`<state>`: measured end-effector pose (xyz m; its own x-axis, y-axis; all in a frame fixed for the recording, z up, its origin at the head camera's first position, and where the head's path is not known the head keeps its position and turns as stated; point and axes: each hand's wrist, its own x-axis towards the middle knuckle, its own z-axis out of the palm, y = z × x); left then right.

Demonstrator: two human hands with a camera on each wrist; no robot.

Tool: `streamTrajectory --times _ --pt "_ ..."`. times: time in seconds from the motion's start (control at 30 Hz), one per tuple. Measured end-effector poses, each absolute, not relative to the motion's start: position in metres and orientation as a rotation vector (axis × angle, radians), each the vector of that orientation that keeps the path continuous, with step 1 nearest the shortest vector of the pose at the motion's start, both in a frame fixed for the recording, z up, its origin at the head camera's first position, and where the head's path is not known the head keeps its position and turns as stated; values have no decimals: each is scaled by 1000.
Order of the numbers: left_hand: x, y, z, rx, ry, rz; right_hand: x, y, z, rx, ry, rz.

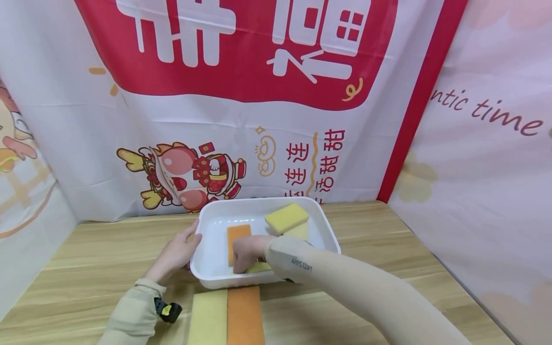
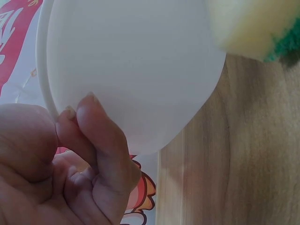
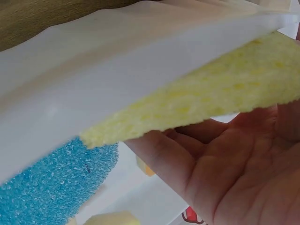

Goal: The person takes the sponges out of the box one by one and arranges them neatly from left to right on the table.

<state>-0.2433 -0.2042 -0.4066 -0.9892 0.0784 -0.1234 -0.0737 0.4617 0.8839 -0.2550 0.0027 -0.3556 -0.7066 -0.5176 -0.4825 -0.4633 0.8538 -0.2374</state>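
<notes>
A white plastic basin (image 1: 210, 239) stands on the wooden table. My left hand (image 1: 174, 254) grips its left rim, thumb and fingers pinching the edge, as the left wrist view also shows. Inside the basin, near its front wall, my right hand (image 1: 247, 251) holds a yellow sponge (image 3: 201, 93), fingers against one face. An orange sponge (image 1: 238, 235) lies on the basin floor just beyond that hand. At the basin's right, one yellow sponge (image 1: 287, 217) overlaps a paler one (image 1: 299, 231). A blue scouring surface (image 3: 61, 187) shows beside the held sponge in the right wrist view.
In front of the basin, a long yellow sponge (image 1: 209, 316) and an orange one (image 1: 245, 316) lie side by side on the table (image 1: 362, 306). A printed cloth (image 1: 267, 120) hangs right behind the basin, and another cloth (image 1: 474, 191) closes off the right side.
</notes>
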Motion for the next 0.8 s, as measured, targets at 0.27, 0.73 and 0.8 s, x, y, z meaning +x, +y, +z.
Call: streamTrajectory --times 0.27,0.73,0.8 --pt "-243 -204 -407 17 2575 1544 -258 10 -355 -768 2423 -201" --pt "-244 -205 -410 94 2668 1507 -254 12 -343 -524 2540 -257" --pt "-244 -205 -410 92 2663 1514 -252 12 -341 -514 2552 -270"
